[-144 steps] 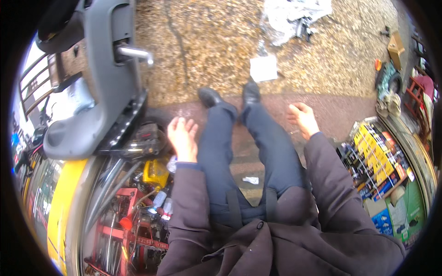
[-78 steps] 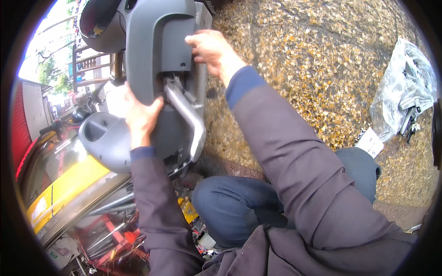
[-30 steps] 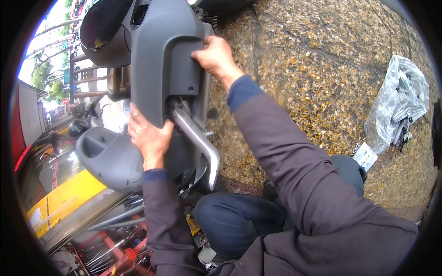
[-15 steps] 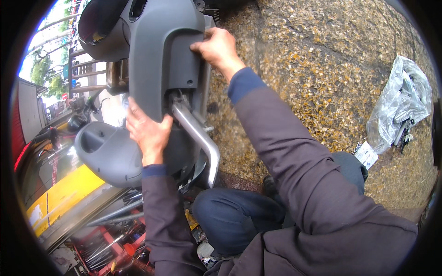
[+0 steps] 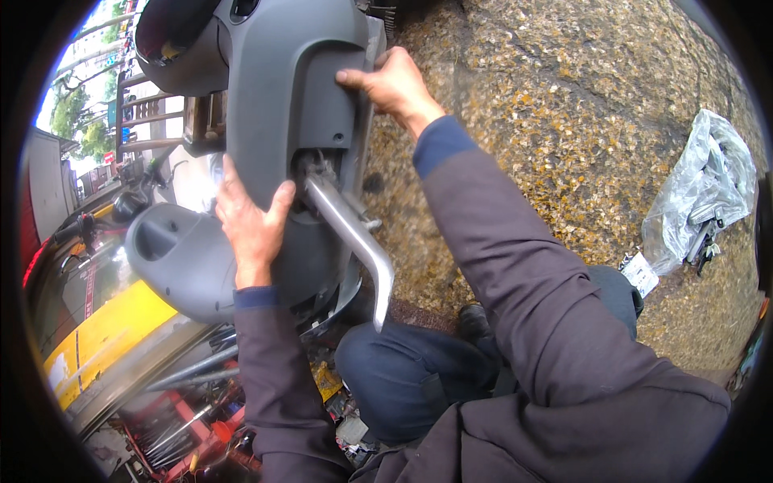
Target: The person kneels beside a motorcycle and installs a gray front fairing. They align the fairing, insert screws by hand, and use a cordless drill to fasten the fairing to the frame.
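Observation:
A large grey moulded plastic body of a small vehicle (image 5: 262, 97) fills the upper left, with a recessed panel and a cut-out from which a bent silver metal bar (image 5: 350, 233) sticks out toward me. My left hand (image 5: 250, 225) grips the body beside that cut-out, thumb and fingers spread over its surface. Higher up, my right hand (image 5: 390, 84) is closed over the panel's right edge, thumb resting on the recessed face. Below my left hand is a rounded grey section (image 5: 181, 270) with a small hollow.
Pebbled pavement (image 5: 531, 97) spreads to the right, with a crumpled clear plastic bag of dark parts (image 5: 696, 185) and a white card (image 5: 640, 274). At lower left are a yellow strip (image 5: 105, 330), red metal racks (image 5: 201, 435) and clutter. A wooden railing (image 5: 145, 121) stands behind.
From standing with empty hands, I have crouched at the vehicle and taken hold of the grey body. In the last second my hands have shifted slightly, the left one upward.

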Motion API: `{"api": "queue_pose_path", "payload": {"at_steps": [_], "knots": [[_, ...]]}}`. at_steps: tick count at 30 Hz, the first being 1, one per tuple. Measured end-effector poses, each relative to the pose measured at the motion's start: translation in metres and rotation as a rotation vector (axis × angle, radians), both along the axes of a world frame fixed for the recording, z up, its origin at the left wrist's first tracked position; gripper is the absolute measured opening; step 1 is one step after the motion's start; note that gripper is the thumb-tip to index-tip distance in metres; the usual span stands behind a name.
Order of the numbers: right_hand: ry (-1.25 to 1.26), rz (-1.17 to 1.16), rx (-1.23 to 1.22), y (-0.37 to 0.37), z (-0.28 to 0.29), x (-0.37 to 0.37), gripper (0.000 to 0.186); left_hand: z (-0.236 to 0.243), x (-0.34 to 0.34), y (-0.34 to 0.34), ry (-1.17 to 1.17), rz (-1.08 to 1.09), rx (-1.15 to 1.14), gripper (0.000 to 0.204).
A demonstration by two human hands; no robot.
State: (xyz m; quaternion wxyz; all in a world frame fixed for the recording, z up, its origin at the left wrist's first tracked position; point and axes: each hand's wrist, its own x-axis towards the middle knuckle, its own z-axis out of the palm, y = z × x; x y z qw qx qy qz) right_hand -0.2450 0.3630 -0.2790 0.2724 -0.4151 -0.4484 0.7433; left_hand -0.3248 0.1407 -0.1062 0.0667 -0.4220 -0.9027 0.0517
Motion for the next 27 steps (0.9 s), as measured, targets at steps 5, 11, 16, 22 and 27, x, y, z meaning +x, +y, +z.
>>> {"api": "queue_pose_path", "payload": {"at_steps": [5,11,16,22,27], "knots": [[-0.002,0.015,0.098,-0.003,-0.017,-0.007,0.062,-0.009,-0.001,-0.003,0.022,-0.057,0.065,0.106],[-0.139,0.072,0.053,-0.003,-0.013,-0.002,0.087,-0.006,0.005,0.003,0.051,0.059,0.003,0.109],[-0.163,0.072,-0.021,-0.036,-0.018,0.019,0.054,-0.006,0.006,0.003,0.063,0.073,0.024,0.110],[0.035,0.474,-0.265,-0.156,-0.009,0.080,0.028,-0.012,-0.001,-0.005,0.065,0.059,0.064,0.110],[0.341,0.573,-0.450,-0.214,0.027,0.076,0.034,-0.015,-0.004,-0.008,0.132,0.028,0.073,0.112]]}}
